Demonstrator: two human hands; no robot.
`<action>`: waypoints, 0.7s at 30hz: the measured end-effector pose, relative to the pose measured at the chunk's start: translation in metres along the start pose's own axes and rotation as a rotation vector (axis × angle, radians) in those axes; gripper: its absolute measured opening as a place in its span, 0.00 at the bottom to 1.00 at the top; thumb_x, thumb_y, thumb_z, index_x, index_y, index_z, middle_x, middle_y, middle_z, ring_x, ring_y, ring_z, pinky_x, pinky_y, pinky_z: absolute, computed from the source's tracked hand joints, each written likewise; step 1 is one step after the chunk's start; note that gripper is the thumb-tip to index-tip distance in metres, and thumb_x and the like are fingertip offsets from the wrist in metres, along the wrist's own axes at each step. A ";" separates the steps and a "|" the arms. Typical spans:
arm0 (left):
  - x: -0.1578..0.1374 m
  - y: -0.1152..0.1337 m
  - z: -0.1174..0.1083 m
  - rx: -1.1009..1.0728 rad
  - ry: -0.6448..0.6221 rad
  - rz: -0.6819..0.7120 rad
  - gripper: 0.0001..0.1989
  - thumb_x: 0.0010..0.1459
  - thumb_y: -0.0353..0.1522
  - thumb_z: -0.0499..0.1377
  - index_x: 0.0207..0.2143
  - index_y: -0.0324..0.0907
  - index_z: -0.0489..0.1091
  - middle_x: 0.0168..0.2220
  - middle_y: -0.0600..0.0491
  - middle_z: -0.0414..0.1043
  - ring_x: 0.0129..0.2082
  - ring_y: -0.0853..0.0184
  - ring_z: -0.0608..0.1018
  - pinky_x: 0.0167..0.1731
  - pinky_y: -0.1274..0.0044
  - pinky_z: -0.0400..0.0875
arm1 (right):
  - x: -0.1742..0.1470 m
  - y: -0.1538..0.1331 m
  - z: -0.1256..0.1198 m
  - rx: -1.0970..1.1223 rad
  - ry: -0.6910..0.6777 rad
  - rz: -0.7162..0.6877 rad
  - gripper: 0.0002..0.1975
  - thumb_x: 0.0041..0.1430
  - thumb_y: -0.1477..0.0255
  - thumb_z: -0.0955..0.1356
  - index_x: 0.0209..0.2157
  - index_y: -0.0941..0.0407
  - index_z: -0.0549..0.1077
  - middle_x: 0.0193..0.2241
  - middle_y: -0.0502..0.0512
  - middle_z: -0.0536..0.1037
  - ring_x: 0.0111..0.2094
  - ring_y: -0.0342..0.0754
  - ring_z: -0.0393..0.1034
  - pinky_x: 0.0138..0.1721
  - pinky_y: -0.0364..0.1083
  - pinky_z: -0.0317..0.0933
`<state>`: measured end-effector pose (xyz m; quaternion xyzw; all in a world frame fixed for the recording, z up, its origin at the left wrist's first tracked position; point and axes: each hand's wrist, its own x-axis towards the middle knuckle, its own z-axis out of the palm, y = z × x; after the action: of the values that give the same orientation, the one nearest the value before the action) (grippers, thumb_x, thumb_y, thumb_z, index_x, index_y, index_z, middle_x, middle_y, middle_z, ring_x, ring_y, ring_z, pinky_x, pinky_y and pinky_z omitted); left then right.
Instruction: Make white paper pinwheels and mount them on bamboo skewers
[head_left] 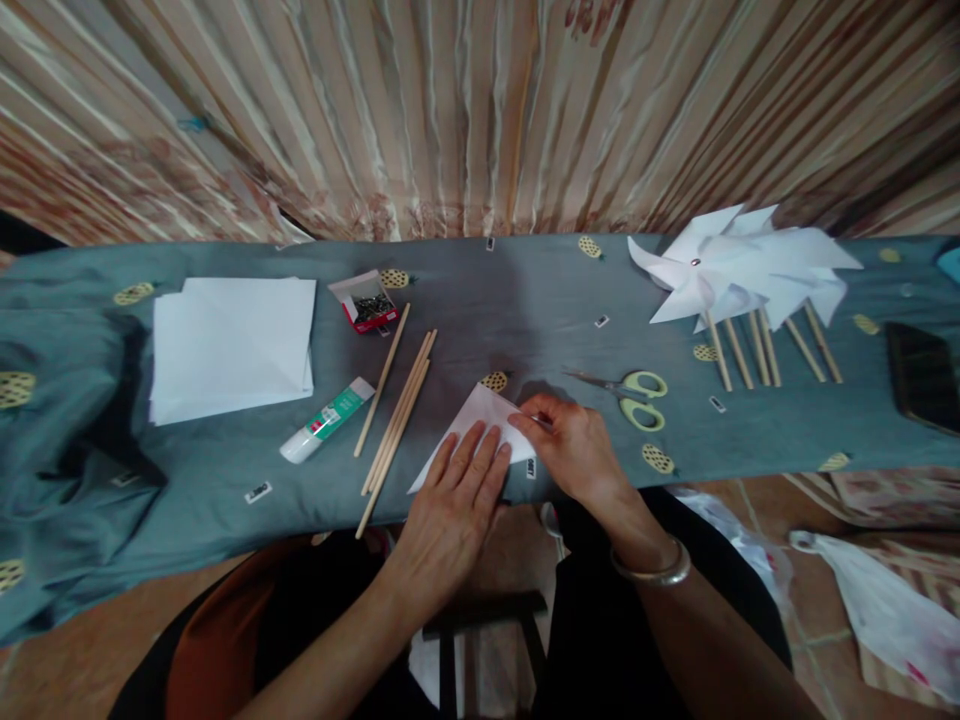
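- Head view: folded paper (484, 408) lies left of the scissors (621, 387)
- Left hand (454, 510) open flat upon it; right hand (581, 450) pinching its edge nearest the scissors
- Advised: align edges before creasing

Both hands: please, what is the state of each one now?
Left hand: open, resting flat on white paper.
Right hand: closed, pinching the paper's edge.

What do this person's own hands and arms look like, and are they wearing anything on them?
The left hand and right hand are ungloved. No sleeve covers either visible forearm. The right wrist wears a rounded, shiny, silver-coloured bangle; nothing shows on the left wrist.
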<state>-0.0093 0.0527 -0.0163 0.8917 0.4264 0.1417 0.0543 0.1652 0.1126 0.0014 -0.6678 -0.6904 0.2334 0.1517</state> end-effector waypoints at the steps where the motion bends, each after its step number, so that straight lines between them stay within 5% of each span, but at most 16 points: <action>1: 0.000 0.000 0.000 0.008 -0.002 0.002 0.24 0.62 0.31 0.54 0.60 0.32 0.58 0.62 0.39 0.62 0.63 0.51 0.62 0.58 0.58 0.64 | 0.000 0.000 0.000 -0.006 -0.005 0.006 0.07 0.59 0.67 0.68 0.31 0.54 0.77 0.28 0.55 0.82 0.29 0.51 0.76 0.30 0.45 0.60; 21: 0.003 -0.004 0.000 0.044 -0.051 -0.017 0.30 0.62 0.38 0.54 0.62 0.32 0.55 0.63 0.39 0.59 0.64 0.51 0.60 0.60 0.58 0.60 | 0.002 -0.004 0.000 -0.054 -0.026 0.033 0.09 0.61 0.67 0.66 0.31 0.54 0.77 0.28 0.55 0.82 0.30 0.51 0.76 0.30 0.45 0.59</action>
<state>-0.0106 0.0577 -0.0169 0.8924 0.4355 0.1088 0.0466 0.1617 0.1146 0.0038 -0.6797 -0.6873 0.2259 0.1208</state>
